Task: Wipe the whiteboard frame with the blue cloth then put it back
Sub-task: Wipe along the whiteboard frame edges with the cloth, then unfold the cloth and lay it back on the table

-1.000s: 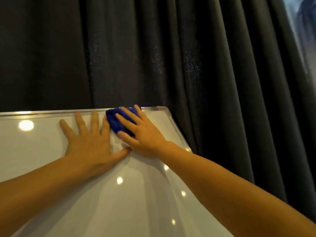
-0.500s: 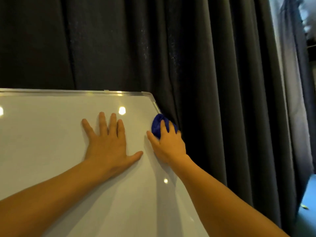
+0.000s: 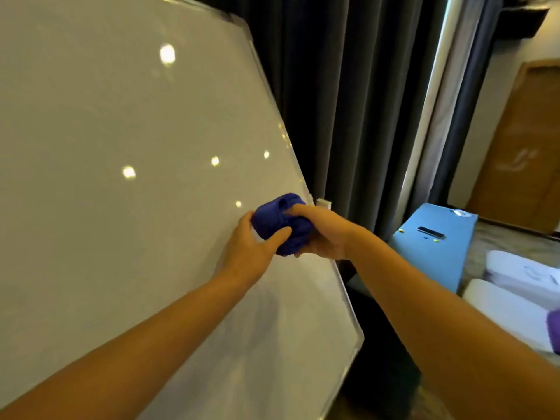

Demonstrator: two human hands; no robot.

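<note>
The white whiteboard [image 3: 121,147] fills the left of the view, its thin silver frame [image 3: 272,98] running down the right edge. The blue cloth [image 3: 280,224] is bunched into a ball against the board beside that edge, about halfway down. My left hand [image 3: 251,247] grips the cloth from the left with thumb and fingers around it. My right hand [image 3: 322,234] holds it from the right, fingers pressed into the top of the bundle. Both hands are closed on the cloth at once.
Dark grey curtains [image 3: 348,101] hang right behind the board's edge. A blue table [image 3: 436,247] with a black remote [image 3: 431,232] stands to the right, white cushions [image 3: 521,286] beyond it and a wooden door [image 3: 527,147] at the far right.
The cloth has slid from the top right corner down the right frame edge. My left hand left the board face and joined the right on the cloth. The view tilted downward.
</note>
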